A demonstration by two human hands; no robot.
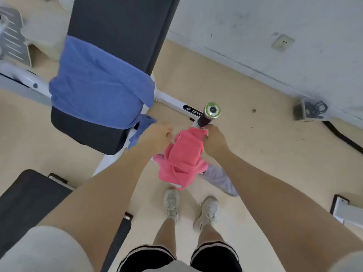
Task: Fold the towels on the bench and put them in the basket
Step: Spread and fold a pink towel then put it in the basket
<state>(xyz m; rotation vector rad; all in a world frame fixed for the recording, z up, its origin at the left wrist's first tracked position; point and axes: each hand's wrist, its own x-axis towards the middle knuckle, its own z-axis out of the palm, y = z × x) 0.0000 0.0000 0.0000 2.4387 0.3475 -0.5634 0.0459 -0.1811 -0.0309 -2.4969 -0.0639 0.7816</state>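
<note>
The right hand (215,141) grips the top edge of a pink towel (184,160), which hangs bunched in the air above the floor (255,154). The left hand (157,136) is just beside it with its fingers curled; whether it holds the cloth cannot be told. A blue towel (98,83) lies draped across the black bench (117,26). A bar handle (210,113) stands just beyond the right hand. A pale cloth (220,179) lies on the floor behind the pink towel, near the shoes (188,209).
</note>
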